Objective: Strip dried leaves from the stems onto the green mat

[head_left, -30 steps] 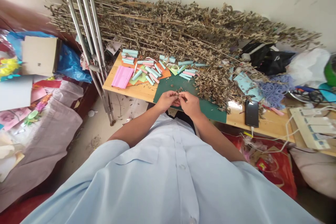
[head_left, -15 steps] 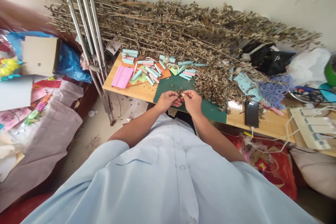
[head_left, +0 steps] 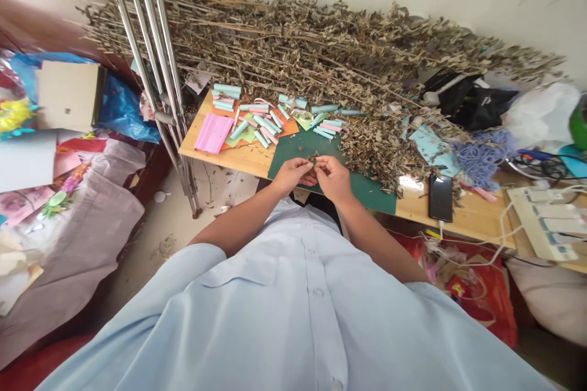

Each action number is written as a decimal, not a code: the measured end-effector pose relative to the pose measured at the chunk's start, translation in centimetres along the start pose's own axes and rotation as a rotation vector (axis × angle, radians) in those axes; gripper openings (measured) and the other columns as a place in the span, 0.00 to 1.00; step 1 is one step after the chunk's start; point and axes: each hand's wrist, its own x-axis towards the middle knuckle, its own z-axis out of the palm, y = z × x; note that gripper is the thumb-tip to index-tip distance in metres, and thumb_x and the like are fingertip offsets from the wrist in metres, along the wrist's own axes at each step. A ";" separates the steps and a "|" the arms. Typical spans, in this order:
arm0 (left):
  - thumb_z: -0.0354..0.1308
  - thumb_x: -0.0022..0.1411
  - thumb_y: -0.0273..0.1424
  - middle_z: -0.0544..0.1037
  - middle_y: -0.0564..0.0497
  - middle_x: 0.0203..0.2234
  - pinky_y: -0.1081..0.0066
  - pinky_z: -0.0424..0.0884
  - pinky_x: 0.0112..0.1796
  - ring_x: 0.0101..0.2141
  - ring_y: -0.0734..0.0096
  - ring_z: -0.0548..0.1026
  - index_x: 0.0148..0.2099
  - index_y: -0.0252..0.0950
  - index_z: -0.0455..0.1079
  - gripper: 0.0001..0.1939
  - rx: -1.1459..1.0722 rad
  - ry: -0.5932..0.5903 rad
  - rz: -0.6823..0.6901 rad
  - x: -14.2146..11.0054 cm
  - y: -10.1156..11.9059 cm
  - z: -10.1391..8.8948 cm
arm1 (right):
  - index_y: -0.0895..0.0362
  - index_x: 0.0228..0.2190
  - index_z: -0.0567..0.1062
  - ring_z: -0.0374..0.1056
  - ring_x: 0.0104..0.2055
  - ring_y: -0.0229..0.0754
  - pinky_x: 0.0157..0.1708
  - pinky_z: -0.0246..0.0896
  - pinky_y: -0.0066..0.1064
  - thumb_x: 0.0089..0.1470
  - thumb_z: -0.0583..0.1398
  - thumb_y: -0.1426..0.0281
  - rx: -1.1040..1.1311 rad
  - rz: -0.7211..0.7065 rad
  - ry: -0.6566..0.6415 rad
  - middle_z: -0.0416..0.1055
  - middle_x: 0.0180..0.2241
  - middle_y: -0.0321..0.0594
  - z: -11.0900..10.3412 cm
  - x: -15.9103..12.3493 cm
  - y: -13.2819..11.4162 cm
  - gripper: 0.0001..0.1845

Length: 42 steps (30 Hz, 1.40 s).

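My left hand (head_left: pixel 293 175) and my right hand (head_left: pixel 332 177) meet over the near edge of a green cutting mat (head_left: pixel 287 149). Each has its fingers closed on a small tuft of dried leaves (head_left: pixel 313 159), whose lower part the fingers hide. To the right on the mat lies a heap of loose dried leaves (head_left: pixel 373 149). Behind the mat are several small blue and pink paper rolls (head_left: pixel 268 125), some on orange and green paper sheets (head_left: pixel 290 128). A sheet of pink paper (head_left: pixel 213 133) lies at the table's left end.
Long bundles of dried leafy stalks (head_left: pixel 275 36) fill the back of the table (head_left: pixel 247 162). A metal crutch (head_left: pixel 160 73) stands at the left. On the right are a phone (head_left: pixel 440 197) on a cable, blue yarn (head_left: pixel 483 153) and a power strip (head_left: pixel 543 223).
My right hand has shifted slightly left, its fingertips closer to my left hand's. Less of the leaf tuft shows between them. The leaf heap and rolls look the same.
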 end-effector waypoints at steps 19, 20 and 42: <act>0.63 0.63 0.35 0.79 0.47 0.29 0.72 0.78 0.30 0.26 0.71 0.80 0.38 0.31 0.68 0.12 0.054 0.038 -0.019 0.0 0.0 0.3 | 0.55 0.42 0.71 0.74 0.31 0.41 0.37 0.70 0.34 0.51 0.61 0.64 0.184 0.180 0.053 0.77 0.33 0.38 0.7 0.2 0.1 0.16; 0.63 0.63 0.36 0.79 0.47 0.29 0.72 0.78 0.30 0.26 0.71 0.80 0.38 0.31 0.68 0.12 0.048 0.032 -0.017 0.0 0.1 0.3 | 0.55 0.42 0.71 0.74 0.31 0.40 0.36 0.70 0.34 0.51 0.61 0.64 0.196 0.175 0.050 0.77 0.33 0.38 0.7 0.2 0.2 0.15; 0.65 0.61 0.35 0.79 0.50 0.25 0.69 0.79 0.32 0.26 0.72 0.79 0.38 0.31 0.70 0.12 0.021 0.057 -0.001 -0.1 0.2 0.3 | 0.52 0.49 0.73 0.77 0.41 0.46 0.48 0.72 0.41 0.59 0.58 0.66 -0.154 -0.081 0.060 0.79 0.41 0.43 0.8 -0.8 -0.4 0.15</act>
